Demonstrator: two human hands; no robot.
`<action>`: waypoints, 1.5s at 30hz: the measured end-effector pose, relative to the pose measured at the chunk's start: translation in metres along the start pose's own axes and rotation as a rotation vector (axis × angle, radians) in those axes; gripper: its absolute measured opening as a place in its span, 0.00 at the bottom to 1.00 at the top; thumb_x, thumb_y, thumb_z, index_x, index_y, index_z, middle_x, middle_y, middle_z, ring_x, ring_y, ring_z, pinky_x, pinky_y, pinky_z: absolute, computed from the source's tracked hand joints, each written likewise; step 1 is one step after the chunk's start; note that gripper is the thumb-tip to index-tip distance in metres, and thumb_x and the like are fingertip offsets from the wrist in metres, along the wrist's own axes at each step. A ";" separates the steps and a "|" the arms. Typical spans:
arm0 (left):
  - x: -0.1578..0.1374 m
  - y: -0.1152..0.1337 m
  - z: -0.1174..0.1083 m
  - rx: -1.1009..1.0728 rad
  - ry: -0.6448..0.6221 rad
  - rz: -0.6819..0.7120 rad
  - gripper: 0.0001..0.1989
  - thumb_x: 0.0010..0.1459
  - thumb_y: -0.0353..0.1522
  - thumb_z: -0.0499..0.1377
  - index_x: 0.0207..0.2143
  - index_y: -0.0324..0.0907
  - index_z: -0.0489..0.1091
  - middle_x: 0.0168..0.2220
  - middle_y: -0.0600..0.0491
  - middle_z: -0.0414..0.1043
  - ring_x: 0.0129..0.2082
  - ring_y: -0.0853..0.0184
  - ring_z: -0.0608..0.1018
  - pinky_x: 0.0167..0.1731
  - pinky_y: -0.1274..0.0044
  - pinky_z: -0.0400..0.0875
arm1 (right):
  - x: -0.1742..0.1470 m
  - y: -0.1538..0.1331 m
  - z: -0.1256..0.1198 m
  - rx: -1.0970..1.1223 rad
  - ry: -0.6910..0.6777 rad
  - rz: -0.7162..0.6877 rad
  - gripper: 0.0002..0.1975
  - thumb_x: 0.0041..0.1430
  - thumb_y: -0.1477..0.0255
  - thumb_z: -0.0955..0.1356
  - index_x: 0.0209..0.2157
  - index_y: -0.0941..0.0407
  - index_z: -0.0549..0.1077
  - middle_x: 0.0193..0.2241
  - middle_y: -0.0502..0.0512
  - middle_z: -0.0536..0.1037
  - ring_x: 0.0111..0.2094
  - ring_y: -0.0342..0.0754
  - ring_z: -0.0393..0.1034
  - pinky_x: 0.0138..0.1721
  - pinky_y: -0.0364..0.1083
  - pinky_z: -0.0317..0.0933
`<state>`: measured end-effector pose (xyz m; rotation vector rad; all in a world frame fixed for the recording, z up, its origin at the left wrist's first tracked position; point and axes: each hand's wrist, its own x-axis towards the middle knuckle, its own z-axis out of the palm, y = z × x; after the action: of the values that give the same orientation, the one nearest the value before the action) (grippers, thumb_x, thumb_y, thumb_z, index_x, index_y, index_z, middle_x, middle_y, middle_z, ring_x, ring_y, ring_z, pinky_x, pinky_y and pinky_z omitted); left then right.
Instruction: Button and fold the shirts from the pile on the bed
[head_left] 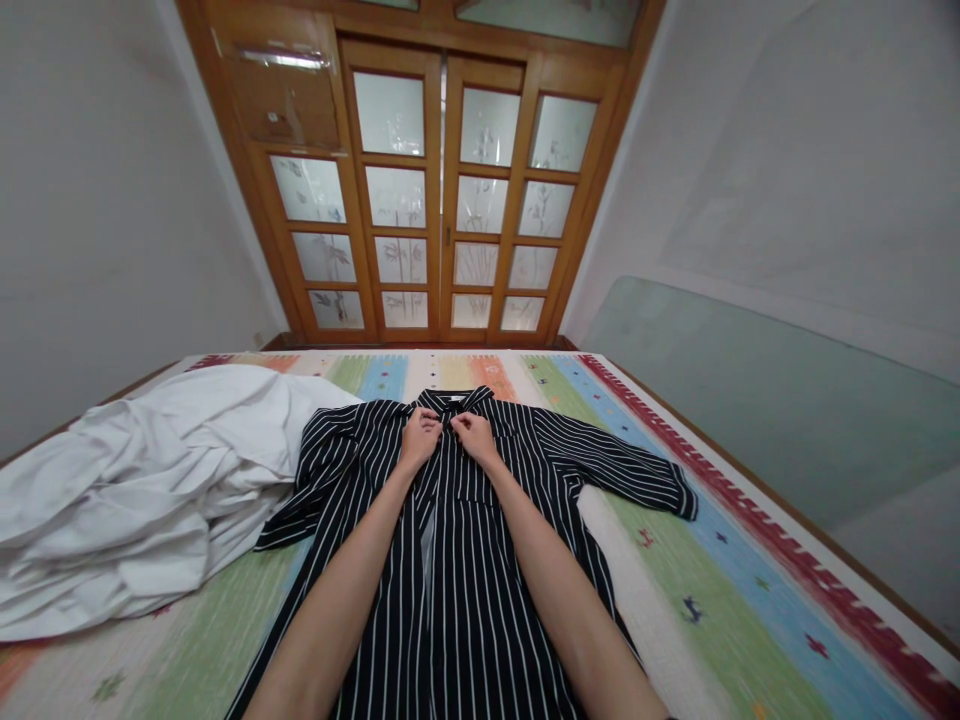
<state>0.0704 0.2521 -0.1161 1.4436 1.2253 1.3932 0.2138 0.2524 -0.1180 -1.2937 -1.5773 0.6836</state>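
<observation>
Shirt [465, 600], black with thin white stripes, lies front side up before you on a multicoloured striped cover [679, 570], its collar [484, 397] at the far end and its body running down between your 2 forearms. Your left hand [422, 436] pinches the front edge just below the collar, fingers bent inward. Your right hand [474, 437] pinches the cloth just beside it, the 2 sets of fingertips almost meeting; whether a button sits between them is too small to tell. Below your hands the front gapes in a narrow slit. The sleeve on your right [630, 470] stretches out sideways, while the sleeve on your left [319, 460] angles down towards you. A chest pocket [474, 488] shows near your right wrist. On your left, crumpled white fabric [150, 490] is heaped against that sleeve. Wood-framed glass doors [433, 120] stand beyond the cover, and a pale green panel [750, 390] lines the right wall.
</observation>
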 end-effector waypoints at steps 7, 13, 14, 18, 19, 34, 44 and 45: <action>-0.012 0.009 -0.011 0.189 0.025 0.028 0.13 0.44 0.19 0.57 0.33 0.40 0.69 0.29 0.54 0.75 0.28 0.71 0.77 0.33 0.78 0.73 | -0.006 -0.004 0.001 0.015 0.104 0.089 0.09 0.54 0.74 0.62 0.33 0.56 0.74 0.27 0.51 0.77 0.28 0.45 0.73 0.31 0.43 0.68; -0.030 0.024 -0.032 0.553 -0.148 0.161 0.07 0.46 0.22 0.60 0.25 0.41 0.75 0.27 0.53 0.75 0.28 0.67 0.76 0.38 0.73 0.72 | -0.018 -0.019 -0.007 -0.037 0.099 0.014 0.07 0.51 0.76 0.63 0.27 0.55 0.73 0.26 0.49 0.77 0.29 0.45 0.72 0.34 0.43 0.66; -0.033 0.027 -0.034 0.585 -0.192 0.178 0.06 0.47 0.24 0.61 0.25 0.42 0.76 0.27 0.53 0.75 0.28 0.66 0.76 0.38 0.73 0.72 | -0.021 -0.023 -0.009 -0.062 0.086 -0.006 0.07 0.51 0.75 0.63 0.25 0.55 0.72 0.25 0.49 0.76 0.28 0.44 0.71 0.34 0.42 0.65; -0.045 0.035 -0.034 0.629 -0.323 0.215 0.06 0.48 0.26 0.63 0.28 0.45 0.79 0.28 0.53 0.77 0.30 0.65 0.77 0.40 0.73 0.71 | -0.035 -0.040 -0.016 -0.116 -0.076 0.076 0.08 0.50 0.75 0.65 0.19 0.55 0.70 0.16 0.46 0.72 0.20 0.42 0.67 0.28 0.41 0.61; -0.047 0.036 -0.032 0.635 -0.339 0.223 0.07 0.48 0.26 0.63 0.28 0.45 0.79 0.28 0.53 0.77 0.30 0.64 0.77 0.40 0.73 0.71 | -0.039 -0.043 -0.016 -0.124 -0.132 0.118 0.08 0.50 0.75 0.66 0.19 0.55 0.71 0.14 0.46 0.70 0.18 0.42 0.66 0.26 0.41 0.60; -0.054 0.027 -0.033 0.654 -0.215 0.213 0.16 0.46 0.20 0.56 0.30 0.44 0.80 0.31 0.49 0.77 0.37 0.62 0.77 0.46 0.72 0.70 | -0.068 -0.059 0.004 -0.584 -0.056 0.111 0.10 0.50 0.65 0.71 0.26 0.58 0.75 0.30 0.66 0.79 0.34 0.55 0.74 0.33 0.47 0.62; -0.059 0.024 -0.020 0.638 -0.178 0.229 0.08 0.53 0.27 0.58 0.31 0.43 0.78 0.31 0.50 0.74 0.35 0.63 0.75 0.43 0.71 0.70 | -0.065 -0.041 -0.007 -0.387 -0.080 0.049 0.08 0.54 0.74 0.67 0.24 0.57 0.77 0.26 0.56 0.79 0.30 0.47 0.73 0.34 0.42 0.61; -0.058 0.023 -0.018 0.650 -0.181 0.221 0.06 0.53 0.29 0.60 0.30 0.43 0.77 0.30 0.50 0.73 0.34 0.64 0.75 0.42 0.72 0.70 | -0.065 -0.038 -0.009 -0.329 -0.089 0.053 0.08 0.54 0.75 0.67 0.24 0.57 0.77 0.25 0.54 0.79 0.29 0.46 0.73 0.33 0.42 0.61</action>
<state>0.0589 0.1887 -0.1061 2.1502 1.5095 1.0006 0.2053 0.1790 -0.1019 -1.5671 -1.7873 0.5338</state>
